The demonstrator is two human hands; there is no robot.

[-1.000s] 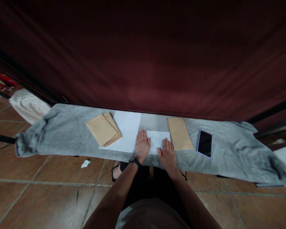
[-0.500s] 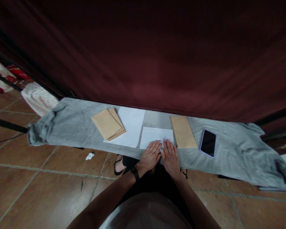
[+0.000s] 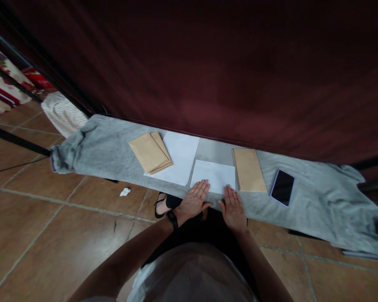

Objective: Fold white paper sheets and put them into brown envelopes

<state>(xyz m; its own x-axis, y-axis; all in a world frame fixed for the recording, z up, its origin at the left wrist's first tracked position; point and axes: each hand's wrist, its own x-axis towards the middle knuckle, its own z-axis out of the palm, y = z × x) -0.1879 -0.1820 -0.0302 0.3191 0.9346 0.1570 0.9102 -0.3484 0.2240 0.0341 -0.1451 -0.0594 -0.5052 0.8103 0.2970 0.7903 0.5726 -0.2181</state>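
A folded-looking sheet of white paper [image 3: 213, 173] lies before me on a narrow grey cloth-covered surface [image 3: 107, 144]. My left hand [image 3: 195, 198] rests flat on its lower left edge, fingers stretched and thumb out to the side. On the lower right edge lies my right hand [image 3: 234, 207], also flat with fingers extended. Neither hand grips anything. Left of this paper is a larger white sheet [image 3: 184, 155], partly covered by several brown envelopes [image 3: 149, 153]. Close to my right hand sits another stack of brown envelopes [image 3: 249, 170].
A phone [image 3: 282, 187] with a pale purple case lies right of the envelopes. Dark red fabric [image 3: 214, 84] hangs along the far edge of the surface. Below are brown floor tiles [image 3: 34, 218] with a small white scrap [image 3: 125, 191]. Striped cloth [image 3: 63, 113] hangs at the left.
My hands have spread apart along the paper's near edge, left hand leftward and right hand rightward. The whole view has shifted and tilted slightly. Envelopes and phone stay in place.
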